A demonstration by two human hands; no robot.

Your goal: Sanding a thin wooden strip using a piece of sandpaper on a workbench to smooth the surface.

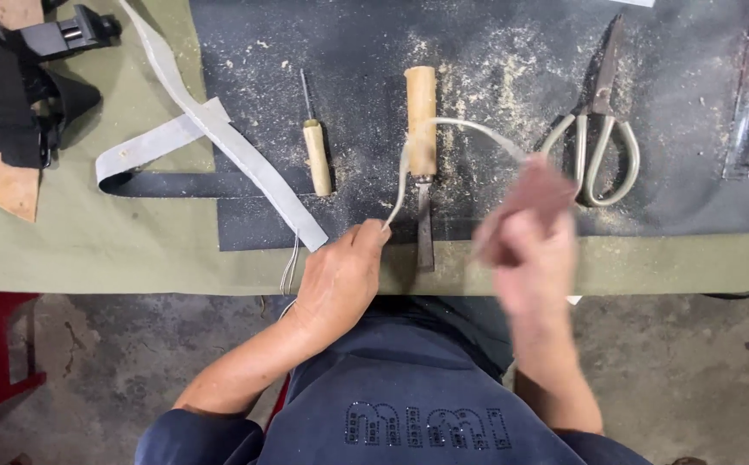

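Left hand (340,275) is pinching one end of a pale narrow strip (461,127) near the desk (90,241) edge, grip clamped on it. The strip is running up, looping over the wooden-handled chisel (422,155) and arcing right toward the right hand (529,250). Right hand is motion-blurred, holding a brownish pad, possibly sandpaper (534,194), against the strip's far end; grip looks clamped on the pad, but the blur is making that unsure. Sawdust is lying across the dark mat (676,138), so a fair amount of abrading looks done already; how much of the strip is left is hard to judge. A wooden-handled awl (316,155) is lying left of the chisel, scissors (598,138) on the right, grey straps (211,129) crossing at the left.
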